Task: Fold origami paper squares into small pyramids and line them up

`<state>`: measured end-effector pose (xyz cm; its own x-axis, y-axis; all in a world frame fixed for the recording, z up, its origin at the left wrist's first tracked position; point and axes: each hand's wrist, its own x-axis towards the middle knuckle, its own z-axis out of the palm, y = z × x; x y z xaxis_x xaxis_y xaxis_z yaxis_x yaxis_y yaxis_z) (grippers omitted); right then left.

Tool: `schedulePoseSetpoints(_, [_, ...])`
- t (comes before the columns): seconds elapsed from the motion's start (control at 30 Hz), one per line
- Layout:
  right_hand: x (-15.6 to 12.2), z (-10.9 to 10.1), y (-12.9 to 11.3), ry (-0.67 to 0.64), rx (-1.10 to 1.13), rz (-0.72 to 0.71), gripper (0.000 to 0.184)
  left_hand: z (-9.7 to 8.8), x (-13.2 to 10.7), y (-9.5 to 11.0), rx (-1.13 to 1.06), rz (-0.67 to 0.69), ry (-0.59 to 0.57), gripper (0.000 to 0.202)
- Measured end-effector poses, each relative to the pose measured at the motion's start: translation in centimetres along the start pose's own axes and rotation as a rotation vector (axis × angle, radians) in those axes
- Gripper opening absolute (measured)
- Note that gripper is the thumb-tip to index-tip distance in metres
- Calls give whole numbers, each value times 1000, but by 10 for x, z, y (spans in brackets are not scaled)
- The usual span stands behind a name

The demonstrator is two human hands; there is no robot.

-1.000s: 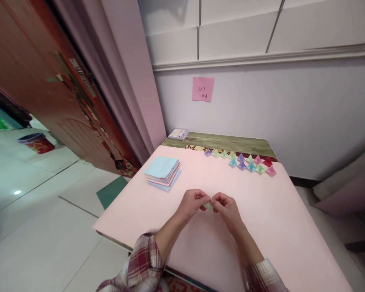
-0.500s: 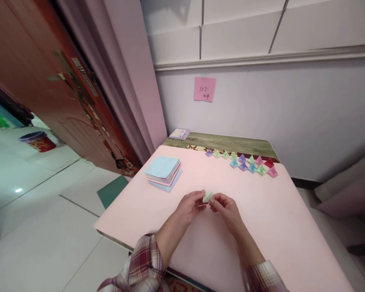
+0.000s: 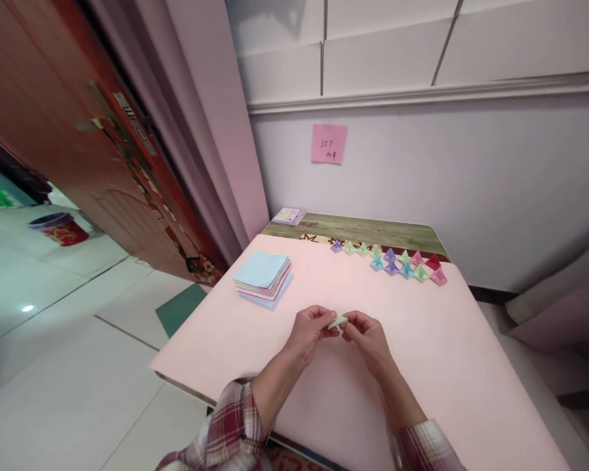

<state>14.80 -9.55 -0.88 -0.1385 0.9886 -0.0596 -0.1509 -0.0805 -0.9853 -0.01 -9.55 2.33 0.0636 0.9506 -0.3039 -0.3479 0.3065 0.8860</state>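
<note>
The small green piece (image 3: 337, 321) pinched between the left hand (image 3: 310, 330) and the right hand (image 3: 368, 335) is looking like thin matt paper. The pink table cover (image 3: 446, 379) is showing smooth and matt, possibly paper or plastic sheet. At the far edge, a bare wood-grain tabletop (image 3: 373, 229) is peeking out. The stack of squares (image 3: 262, 277) at the left and the far row of folded shapes (image 3: 387, 260) are reading as matt coloured paper. The sleeves (image 3: 228, 428) are showing soft plaid cloth. The floor tiles (image 3: 53, 340) at the left are gleaming glossy, and the door (image 3: 39, 118) is shining as varnished wood with a metal lock plate (image 3: 132, 124).
</note>
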Motion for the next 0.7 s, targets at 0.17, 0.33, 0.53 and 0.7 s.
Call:
schedulePoseSetpoints(0.17, [-2, 1, -2, -43, 54, 25, 35, 0, 1, 0, 121, 177, 67, 34])
schedulePoseSetpoints(0.33, [-2, 3, -4, -15, -24, -9, 32, 0, 2, -3, 155, 246, 39, 35])
schedulePoseSetpoints(0.53, [0, -2, -2, 99, 28, -52, 31, 0, 0, -5, 201, 99, -86, 33])
schedulePoseSetpoints(0.7, [2, -3, -1, 58, 39, -28, 31, -3, 1, -4, 310, 202, -69, 29])
